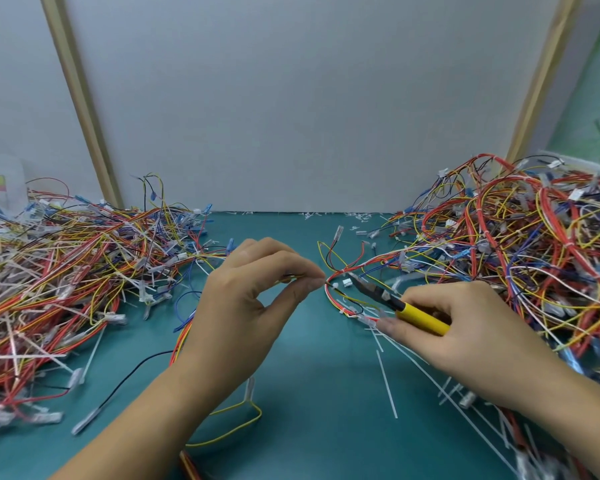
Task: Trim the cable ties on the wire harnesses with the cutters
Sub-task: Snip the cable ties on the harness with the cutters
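While left fingers (pixel 310 284) pinch the harness (pixel 338 271), cutters (pixel 378 294) point beside them.

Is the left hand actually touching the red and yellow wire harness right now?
Touching. The head view shows the left hand pinching the red and yellow wire harness between the tips of its thumb and forefinger.

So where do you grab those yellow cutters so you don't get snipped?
By the yellow handles, coming from the right, as the right hand does. The cutters are slanted, with their dark blades pointing up-left at the wire harness, so the handle end is probably safest.
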